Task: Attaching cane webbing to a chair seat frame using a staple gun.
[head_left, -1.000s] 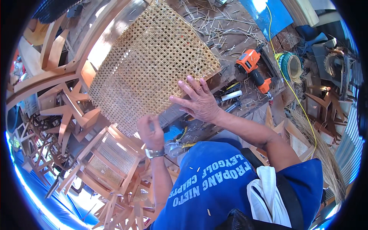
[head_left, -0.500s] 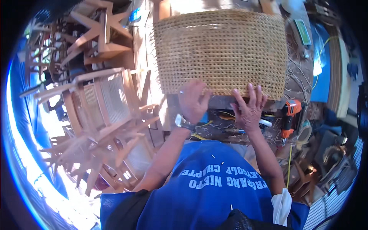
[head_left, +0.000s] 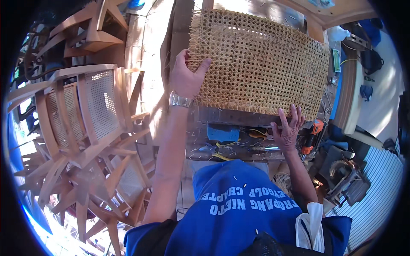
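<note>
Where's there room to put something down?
The middle of the woven sheet is bare, between the left hand at its side and the right hand at its near edge. The sunny strip between sheet and chair looks bare, though glare hides some. Tools and an orange drill crowd the near side.

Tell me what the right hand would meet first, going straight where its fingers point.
The woven cane sheet: the right hand overlaps its near edge in this view, though actual contact is hard to judge.
</note>
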`<state>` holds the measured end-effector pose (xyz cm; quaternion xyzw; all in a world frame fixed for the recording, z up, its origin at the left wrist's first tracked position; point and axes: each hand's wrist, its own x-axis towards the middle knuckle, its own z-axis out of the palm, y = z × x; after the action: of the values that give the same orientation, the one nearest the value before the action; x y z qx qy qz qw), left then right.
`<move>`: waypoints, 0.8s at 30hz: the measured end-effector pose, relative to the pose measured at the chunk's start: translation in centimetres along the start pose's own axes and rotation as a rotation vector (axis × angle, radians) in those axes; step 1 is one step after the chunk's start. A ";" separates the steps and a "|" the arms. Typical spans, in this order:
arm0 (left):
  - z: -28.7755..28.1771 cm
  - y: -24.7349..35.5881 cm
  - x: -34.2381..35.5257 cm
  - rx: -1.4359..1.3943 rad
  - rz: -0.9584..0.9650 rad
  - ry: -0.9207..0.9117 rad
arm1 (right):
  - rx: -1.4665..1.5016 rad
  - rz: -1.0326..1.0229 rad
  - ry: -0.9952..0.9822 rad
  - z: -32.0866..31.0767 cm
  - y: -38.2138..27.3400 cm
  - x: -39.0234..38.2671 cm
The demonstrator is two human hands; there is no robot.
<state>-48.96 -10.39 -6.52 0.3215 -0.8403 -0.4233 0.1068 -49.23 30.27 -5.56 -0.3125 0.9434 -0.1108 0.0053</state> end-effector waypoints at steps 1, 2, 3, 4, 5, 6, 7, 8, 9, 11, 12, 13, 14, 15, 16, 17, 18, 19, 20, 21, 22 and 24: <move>0.1 0.2 0.0 -0.011 -0.005 -0.001 | -0.001 0.006 -0.023 -0.2 -0.1 0.0; 0.2 0.5 -0.1 -0.037 0.033 0.033 | -0.010 0.003 -0.028 -0.4 -0.2 0.1; 0.1 0.7 -0.1 -0.061 0.071 0.067 | -0.007 -0.002 -0.030 -0.5 -0.3 0.2; 0.0 0.9 -0.1 -0.068 0.066 0.067 | -0.004 -0.008 -0.031 -0.6 -0.2 0.4; -0.1 1.1 -0.2 -0.100 0.069 0.081 | -0.010 -0.011 -0.036 -0.8 -0.3 0.4; -0.2 1.2 -0.3 -0.131 0.072 0.096 | -0.007 -0.004 -0.045 -0.8 -0.4 0.4; 0.0 1.1 -0.2 -0.136 0.070 0.092 | -0.005 0.008 -0.054 -0.9 -0.5 0.3; 0.1 0.8 -0.1 -0.101 0.035 0.081 | -0.010 0.012 -0.057 -0.9 -0.4 0.2; 0.2 0.7 0.0 -0.066 0.000 0.069 | -0.011 0.014 -0.057 -0.9 -0.4 0.2; -0.3 0.9 0.1 -0.091 -0.055 0.069 | 0.002 0.014 -0.056 -0.8 -0.5 0.4; -0.5 0.9 0.1 -0.120 -0.108 0.068 | 0.003 0.006 -0.049 -0.8 -0.5 0.5; -0.5 0.9 0.1 -0.115 -0.108 0.064 | 0.002 0.001 -0.043 -0.9 -0.5 0.5; -0.4 0.9 0.1 -0.159 -0.149 0.069 | 0.007 0.006 -0.045 -0.9 -0.5 0.5; -0.4 0.9 0.2 -0.202 -0.189 0.075 | 0.010 0.006 -0.037 -0.9 -0.4 0.5; -0.4 0.6 0.3 -0.193 -0.188 0.074 | 0.016 0.003 -0.029 -0.8 -0.4 0.5; -0.3 0.3 0.3 -0.223 -0.180 0.068 | 0.026 0.006 -0.028 -0.8 -0.5 0.5; -0.3 0.2 0.3 -0.252 -0.171 0.061 | 0.030 0.010 -0.031 -0.9 -0.5 0.5; -0.4 0.3 0.3 -0.245 -0.167 0.060 | 0.032 0.016 -0.031 -0.9 -0.5 0.5; -0.5 0.6 0.2 -0.208 -0.191 0.055 | 0.039 0.020 -0.029 -0.9 -0.4 0.6; -0.6 0.8 0.1 -0.172 -0.214 0.050 | 0.047 0.023 -0.028 -0.9 -0.4 0.6; -0.5 0.8 0.1 -0.166 -0.209 0.046 | 0.052 0.028 -0.028 -0.9 -0.4 0.6; -0.2 0.6 0.1 -0.273 -0.231 0.065 | 0.053 0.038 -0.027 -0.8 -0.3 0.4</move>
<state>-49.24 -10.30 -5.93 0.4118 -0.7286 -0.5324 0.1271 -49.42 29.96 -4.73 -0.2959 0.9457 -0.1313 0.0283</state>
